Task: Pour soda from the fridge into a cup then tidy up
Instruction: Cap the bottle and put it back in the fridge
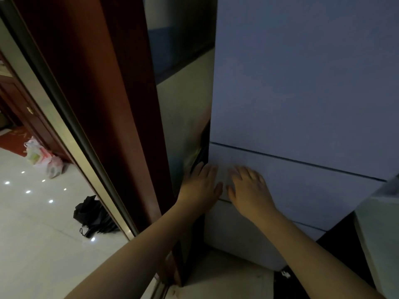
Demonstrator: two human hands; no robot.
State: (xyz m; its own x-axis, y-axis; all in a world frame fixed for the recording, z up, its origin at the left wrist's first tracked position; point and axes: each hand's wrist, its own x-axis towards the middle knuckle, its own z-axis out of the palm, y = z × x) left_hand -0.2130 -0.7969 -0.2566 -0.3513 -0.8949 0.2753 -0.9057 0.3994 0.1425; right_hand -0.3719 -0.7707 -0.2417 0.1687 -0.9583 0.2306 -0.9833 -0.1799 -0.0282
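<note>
A tall pale blue-grey fridge [302,83] fills the right of the view, all its doors shut. My left hand [199,185] lies flat at the left edge of the middle door [302,186], fingers spread. Beside it, my right hand [248,188] rests palm-down on the same door with fingers apart. Neither hand holds anything. No soda or cup is in view.
A dark red wooden door frame [103,104] stands just left of the fridge. On the glossy tiled floor lie a folded black umbrella [92,216] and plastic bags [43,158]. A white appliance [380,234] stands at the right edge.
</note>
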